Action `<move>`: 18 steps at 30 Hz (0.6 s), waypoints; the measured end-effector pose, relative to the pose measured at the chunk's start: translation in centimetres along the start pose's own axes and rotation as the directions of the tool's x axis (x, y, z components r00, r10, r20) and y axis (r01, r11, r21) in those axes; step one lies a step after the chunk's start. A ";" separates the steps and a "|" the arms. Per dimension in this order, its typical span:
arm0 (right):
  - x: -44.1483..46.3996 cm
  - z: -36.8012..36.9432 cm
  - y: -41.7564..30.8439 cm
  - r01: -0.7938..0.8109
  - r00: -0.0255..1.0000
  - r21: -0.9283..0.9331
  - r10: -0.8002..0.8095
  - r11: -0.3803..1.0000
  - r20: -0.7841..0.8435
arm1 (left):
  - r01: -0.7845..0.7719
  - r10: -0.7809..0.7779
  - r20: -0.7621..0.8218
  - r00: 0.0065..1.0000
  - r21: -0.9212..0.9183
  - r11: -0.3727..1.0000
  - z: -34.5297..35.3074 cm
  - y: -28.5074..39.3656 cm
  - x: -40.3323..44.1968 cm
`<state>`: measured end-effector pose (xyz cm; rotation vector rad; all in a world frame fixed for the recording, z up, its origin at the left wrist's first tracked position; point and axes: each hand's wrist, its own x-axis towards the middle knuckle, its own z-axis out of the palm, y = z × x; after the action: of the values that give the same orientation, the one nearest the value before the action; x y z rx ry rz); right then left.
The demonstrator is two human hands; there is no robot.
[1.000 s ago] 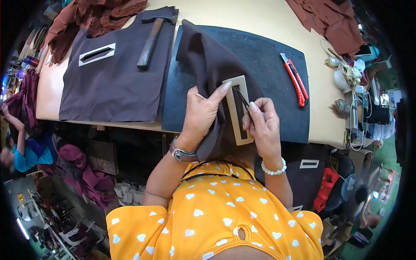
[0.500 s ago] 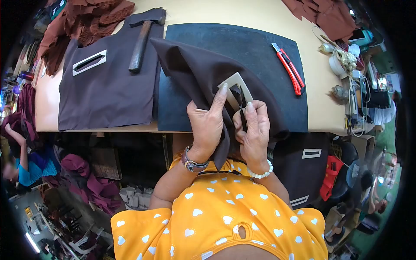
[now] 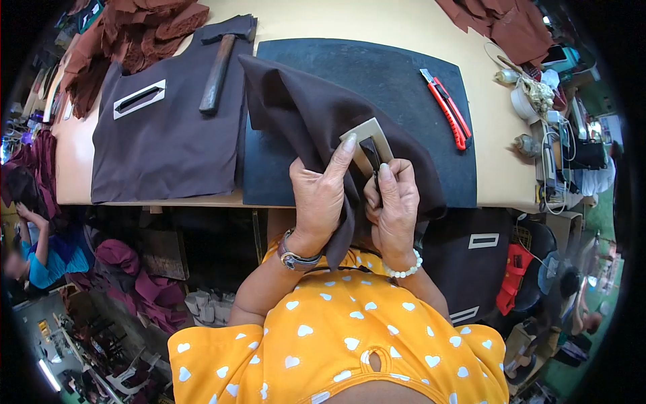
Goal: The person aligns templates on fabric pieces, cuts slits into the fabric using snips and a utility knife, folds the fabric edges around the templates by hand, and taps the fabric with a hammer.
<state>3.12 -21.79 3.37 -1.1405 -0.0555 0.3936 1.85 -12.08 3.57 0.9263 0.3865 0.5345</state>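
Note:
A dark brown fabric piece [image 3: 296, 101] hangs lifted in front of me, partly over the black mat. On it lies a pale rectangular frame [image 3: 378, 138] with a slot, tilted, and dark cloth shows within the slot. My left hand [image 3: 320, 192] is closed on the fabric, its thumb pressing the frame's upper left corner. My right hand [image 3: 393, 205] is closed at the frame's lower end, thumb and fingers pinching a narrow dark strip [image 3: 374, 165] at the slot. Whether that strip is cloth or a tool I cannot tell.
A hammer [image 3: 219, 74] rests on more brown fabric [image 3: 168, 145], which carries another pale frame [image 3: 139, 99]. A red cutter knife [image 3: 447, 111] lies on the black mat [image 3: 404, 74]. At right are cords and a spool [image 3: 523, 101]. Another person's arm [image 3: 40, 232] shows at left.
The fabric and frame have shifted slightly down and to the right, and the frame's face is turned more toward me. Both hands keep their hold. The other person's arm at left has moved.

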 end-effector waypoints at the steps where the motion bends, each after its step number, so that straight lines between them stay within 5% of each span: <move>1: 0.0 0.0 0.0 -0.011 1.000 0.007 0.011 1.000 0.004 | 0.008 -0.008 0.000 1.000 0.010 1.000 0.0 0.1 0.1; 6: -0.4 -0.6 -1.2 -0.016 0.998 0.046 0.019 0.999 -0.055 | 0.032 -0.033 0.023 0.999 0.065 0.997 -0.4 0.9 1.0; 7: -0.3 -1.4 -1.4 0.109 0.993 0.022 -0.109 0.994 0.041 | 0.052 -0.057 0.049 0.997 0.088 0.995 -0.5 1.3 1.2; 8: -0.2 -1.5 -1.9 0.262 0.964 -0.199 -0.246 0.944 0.103 | 0.074 -0.082 0.074 0.994 0.112 0.991 -0.6 1.9 1.3; 10: 0.6 -1.9 -3.3 0.519 0.847 -0.634 -0.442 0.572 0.295 | 0.102 -0.124 0.143 0.982 0.153 0.983 -0.8 2.7 1.5; 13: 2.7 -2.7 -5.1 0.790 0.531 -0.611 -0.434 -0.058 0.728 | 0.120 -0.167 0.244 0.955 0.198 0.973 -1.0 3.3 1.6; 16: 3.4 -2.6 -5.4 0.779 0.452 -0.553 -0.346 -0.297 0.822 | 0.141 -0.200 0.270 0.942 0.224 0.964 -1.2 3.6 1.3; 18: 3.9 -2.6 -5.4 0.799 0.407 -0.527 -0.385 -0.290 0.828 | 0.154 -0.221 0.284 0.933 0.238 0.959 -1.2 4.0 1.2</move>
<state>8.87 -24.67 6.53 -2.1075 -1.4972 -0.6760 1.09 -8.60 6.16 1.1467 0.2476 0.1669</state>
